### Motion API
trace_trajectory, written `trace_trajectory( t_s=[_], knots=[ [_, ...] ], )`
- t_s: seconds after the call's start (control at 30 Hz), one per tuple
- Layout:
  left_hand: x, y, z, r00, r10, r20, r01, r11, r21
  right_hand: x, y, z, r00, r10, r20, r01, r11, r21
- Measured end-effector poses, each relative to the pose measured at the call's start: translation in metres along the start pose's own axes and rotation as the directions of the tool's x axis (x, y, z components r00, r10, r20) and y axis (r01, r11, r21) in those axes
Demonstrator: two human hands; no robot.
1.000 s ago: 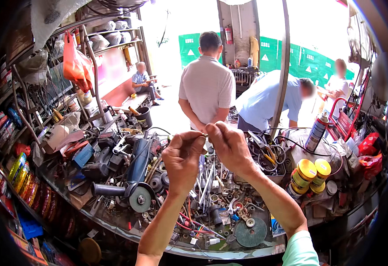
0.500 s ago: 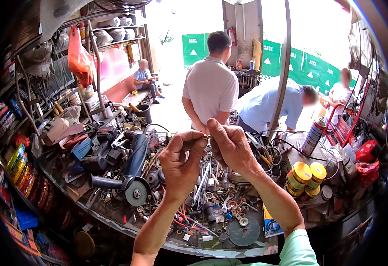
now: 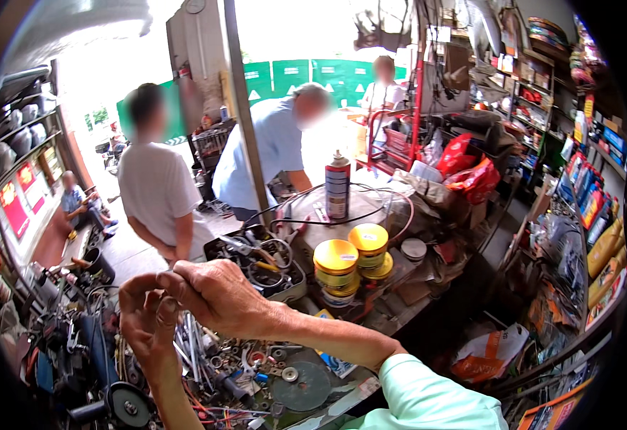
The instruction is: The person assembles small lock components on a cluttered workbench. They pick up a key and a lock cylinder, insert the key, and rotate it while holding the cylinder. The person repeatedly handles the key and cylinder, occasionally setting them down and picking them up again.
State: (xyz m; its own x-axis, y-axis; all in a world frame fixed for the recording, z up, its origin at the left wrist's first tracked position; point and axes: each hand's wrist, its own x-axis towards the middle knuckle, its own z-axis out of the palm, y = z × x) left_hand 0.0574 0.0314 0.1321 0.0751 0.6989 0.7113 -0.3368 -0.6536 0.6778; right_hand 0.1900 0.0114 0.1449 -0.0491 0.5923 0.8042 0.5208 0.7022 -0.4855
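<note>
Above the cluttered workbench, my left hand (image 3: 150,326) and my right hand (image 3: 222,297) meet with their fingertips together. Both are closed in a pinch; whatever they hold is too small and too hidden by the fingers to make out. Below them lie loose nuts, washers, rods and coloured wires. A dark flat abrasive disc (image 3: 301,380) rests on the bench under my right forearm, with a small metal ring (image 3: 290,374) at its edge. Near my left wrist is an angle grinder (image 3: 128,403) with its round disc showing.
Yellow-lidded tubs (image 3: 336,259) and a spray can (image 3: 338,188) stand to the right, among looping black cables. A crate of tools (image 3: 274,276) sits beyond my right hand. One person (image 3: 157,172) stands behind it; another (image 3: 263,140) bends over. Bottles (image 3: 594,208) line the right-hand shelves.
The view has swung right, so the bench and hands appear farther left and lower. My hands stay pinched together; the tiny metal piece seen between them earlier cannot be made out now.
</note>
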Motion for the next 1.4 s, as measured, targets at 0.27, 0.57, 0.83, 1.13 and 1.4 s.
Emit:
trace_trajectory(
  t_s=[0.27, 0.57, 0.83, 1.13, 1.4],
  knots=[
    [-0.013, -0.001, 0.0, 0.93, -0.368, -0.023, 0.362, 0.924, -0.122, -0.027, 0.002, -0.006, 0.998, 0.051, -0.026, -0.051, 0.999, 0.0],
    [-0.021, -0.012, 0.009, 0.875, -0.478, 0.071, 0.482, 0.875, -0.04, -0.044, 0.018, -0.01, 0.997, 0.072, 0.021, -0.072, 0.997, -0.003],
    [-0.026, -0.026, 0.014, 0.875, -0.462, 0.143, 0.473, 0.879, -0.055, -0.055, 0.022, -0.022, 0.995, 0.097, -0.017, -0.098, 0.994, -0.056],
    [-0.039, -0.024, 0.027, 0.909, -0.39, 0.144, 0.404, 0.911, -0.08, -0.071, 0.014, -0.028, 0.989, 0.144, -0.037, -0.144, 0.99, -0.01],
    [-0.051, -0.017, 0.041, 0.921, -0.337, 0.193, 0.37, 0.913, -0.174, -0.082, -0.012, -0.046, 0.948, 0.318, -0.002, -0.316, 0.944, 0.093]
  ],
)
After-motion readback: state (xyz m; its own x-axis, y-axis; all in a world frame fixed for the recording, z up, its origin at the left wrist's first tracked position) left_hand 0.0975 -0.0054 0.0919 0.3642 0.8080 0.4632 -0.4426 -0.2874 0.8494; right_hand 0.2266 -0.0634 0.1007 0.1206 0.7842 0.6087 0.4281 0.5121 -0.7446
